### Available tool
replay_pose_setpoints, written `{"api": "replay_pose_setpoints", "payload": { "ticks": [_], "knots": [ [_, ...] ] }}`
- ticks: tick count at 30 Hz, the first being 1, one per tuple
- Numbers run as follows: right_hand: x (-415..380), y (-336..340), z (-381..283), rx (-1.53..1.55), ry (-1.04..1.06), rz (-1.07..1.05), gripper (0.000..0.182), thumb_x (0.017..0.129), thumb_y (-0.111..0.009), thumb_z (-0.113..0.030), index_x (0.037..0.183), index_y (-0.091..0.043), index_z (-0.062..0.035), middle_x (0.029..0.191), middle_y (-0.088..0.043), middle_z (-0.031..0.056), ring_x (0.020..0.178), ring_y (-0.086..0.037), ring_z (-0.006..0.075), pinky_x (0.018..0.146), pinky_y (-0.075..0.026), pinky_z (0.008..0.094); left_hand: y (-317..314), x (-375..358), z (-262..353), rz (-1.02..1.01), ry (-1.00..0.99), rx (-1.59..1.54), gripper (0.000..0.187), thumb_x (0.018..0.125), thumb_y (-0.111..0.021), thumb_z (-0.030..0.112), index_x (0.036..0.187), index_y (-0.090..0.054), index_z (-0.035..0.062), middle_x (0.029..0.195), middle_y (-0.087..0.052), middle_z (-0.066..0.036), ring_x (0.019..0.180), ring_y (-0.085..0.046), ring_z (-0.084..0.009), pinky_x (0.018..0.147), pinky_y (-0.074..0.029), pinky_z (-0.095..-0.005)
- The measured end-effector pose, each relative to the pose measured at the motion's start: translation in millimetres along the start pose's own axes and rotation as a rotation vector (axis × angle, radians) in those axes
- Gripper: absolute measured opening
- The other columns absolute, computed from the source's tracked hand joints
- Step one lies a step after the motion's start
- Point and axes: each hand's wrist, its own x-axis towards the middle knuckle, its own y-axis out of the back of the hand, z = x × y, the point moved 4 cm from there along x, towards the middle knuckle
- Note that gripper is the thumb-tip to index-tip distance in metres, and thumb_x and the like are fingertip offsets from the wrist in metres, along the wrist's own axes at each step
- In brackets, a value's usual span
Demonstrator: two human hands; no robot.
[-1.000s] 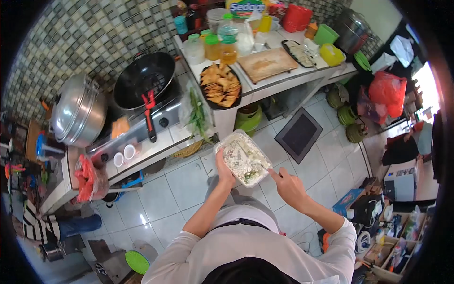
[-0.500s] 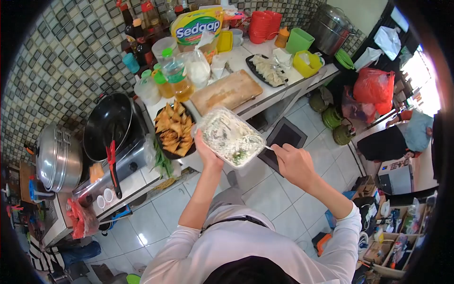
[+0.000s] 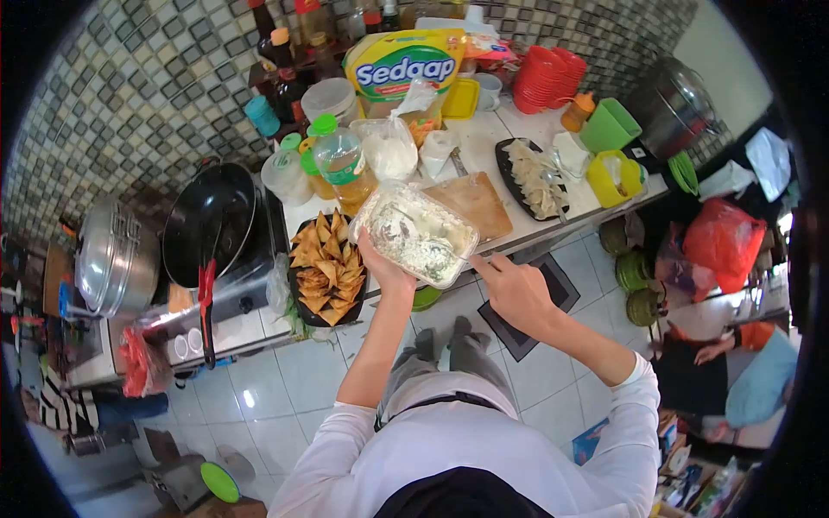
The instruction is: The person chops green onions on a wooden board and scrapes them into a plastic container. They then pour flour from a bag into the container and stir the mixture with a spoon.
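A clear rectangular tub (image 3: 413, 233) holds a white, floury mixture with green bits. My left hand (image 3: 385, 266) is closed round its left and lower edge, holding it up in front of the counter. At the tub's right edge my right hand (image 3: 516, 289) is closed on the handle of a thin metal utensil, whose far end is in the mixture. Behind the tub lies a wooden board (image 3: 473, 205), partly hidden. Left of the tub is a black plate heaped with fried golden triangles (image 3: 328, 268). A black tray of pale dumplings (image 3: 534, 180) sits to the right.
A bottle with a green cap (image 3: 338, 160), a bag of white powder (image 3: 388, 154) and a yellow Sedaap pack (image 3: 406, 69) stand behind. The black wok (image 3: 211, 226) is on the left stove. Red bowls (image 3: 548, 79) are at the back. Another person (image 3: 760, 371) is at the far right.
The view has shifted, and the tub now overlaps more of the board. The mixture looks turned over, with the green bits less exposed. Both hands keep their hold.
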Motion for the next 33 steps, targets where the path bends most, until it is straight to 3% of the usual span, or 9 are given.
{"api": "replay_pose_setpoints", "payload": {
  "ticks": [4,8,10,13,16,20,23,28,33],
  "knots": [
    [22,7,16,-0.162,0.19,-0.017,0.041,0.074,-0.054,-0.005,0.114,-0.059,-0.0076,0.087,-0.06,0.0127,0.057,-0.062,0.0277,0.05,-0.051,0.0375,9,5,-7,0.041,-0.102,-0.047,0.06,0.09,-0.044,0.046,0.134,-0.037,0.0067,0.132,-0.046,-0.009,0.121,-0.046,-0.0267,0.099,-0.039,-0.0416],
    [43,7,37,-0.256,0.256,0.023,0.035,0.071,-0.056,-0.006,0.106,-0.061,-0.0071,0.073,-0.061,0.0104,0.056,-0.062,0.0271,0.048,-0.05,0.0369,13,12,-12,0.11,-0.168,-0.099,0.054,0.091,-0.045,0.042,0.131,-0.039,0.0057,0.128,-0.047,-0.01,0.117,-0.049,-0.0263,0.096,-0.043,-0.0411],
    [48,1,44,-0.257,0.151,-0.062,0.022,0.076,-0.054,-0.005,0.096,-0.063,-0.0062,0.082,-0.061,0.0114,0.06,-0.061,0.0306,0.051,-0.05,0.0395,14,17,-14,0.115,-0.217,-0.099,0.051,0.092,-0.045,0.039,0.13,-0.039,0.0053,0.127,-0.048,-0.011,0.116,-0.05,-0.0261,0.095,-0.044,-0.0405],
    [51,-2,52,-0.091,0.123,-0.089,0.017,0.08,-0.054,-0.007,0.094,-0.062,-0.0037,0.078,-0.061,0.0145,0.062,-0.06,0.0341,0.055,-0.049,0.0414,18,18,-16,0.139,-0.284,-0.109,0.047,0.092,-0.046,0.033,0.129,-0.039,0.0044,0.125,-0.048,-0.012,0.115,-0.051,-0.0258,0.092,-0.046,-0.0395],
    [53,-3,58,0.126,0.154,-0.071,0.019,0.082,-0.054,-0.007,0.099,-0.062,-0.0028,0.078,-0.061,0.017,0.065,-0.06,0.0366,0.058,-0.048,0.0432,15,16,-15,0.16,-0.327,-0.103,0.046,0.093,-0.047,0.031,0.129,-0.038,0.0038,0.125,-0.048,-0.012,0.114,-0.052,-0.026,0.092,-0.047,-0.0392],
    [48,7,43,0.163,0.204,-0.047,0.023,0.082,-0.054,-0.01,0.103,-0.061,-0.0054,0.076,-0.061,0.016,0.064,-0.061,0.036,0.055,-0.049,0.0452,17,16,-13,0.179,-0.346,-0.06,0.046,0.093,-0.047,0.03,0.13,-0.038,0.0042,0.125,-0.047,-0.012,0.114,-0.051,-0.0263,0.092,-0.047,-0.0394],
    [43,18,38,0.092,0.197,-0.105,0.031,0.08,-0.055,-0.009,0.111,-0.059,-0.0058,0.08,-0.062,0.0159,0.062,-0.061,0.0347,0.053,-0.05,0.0429,11,13,-11,0.208,-0.362,0.023,0.052,0.094,-0.042,0.039,0.133,-0.038,0.0037,0.13,-0.046,-0.012,0.119,-0.048,-0.0266,0.098,-0.042,-0.0411],
    [33,2,40,-0.146,0.364,-0.168,0.043,0.073,-0.058,-0.005,0.115,-0.055,-0.0067,0.086,-0.06,0.0149,0.055,-0.062,0.0281,0.045,-0.051,0.0365,11,13,-10,0.205,-0.432,0.079,0.05,0.094,-0.044,0.034,0.132,-0.038,0.0029,0.129,-0.046,-0.013,0.117,-0.05,-0.0266,0.096,-0.045,-0.0405],
    [58,6,50,-0.192,0.417,-0.055,0.043,0.07,-0.057,0.0,0.112,-0.06,-0.0082,0.081,-0.059,0.0118,0.056,-0.062,0.0257,0.046,-0.049,0.0377,9,11,-9,0.228,-0.404,0.049,0.049,0.094,-0.045,0.032,0.131,-0.037,0.0023,0.127,-0.047,-0.013,0.116,-0.051,-0.0265,0.095,-0.046,-0.04]
  ]
}}
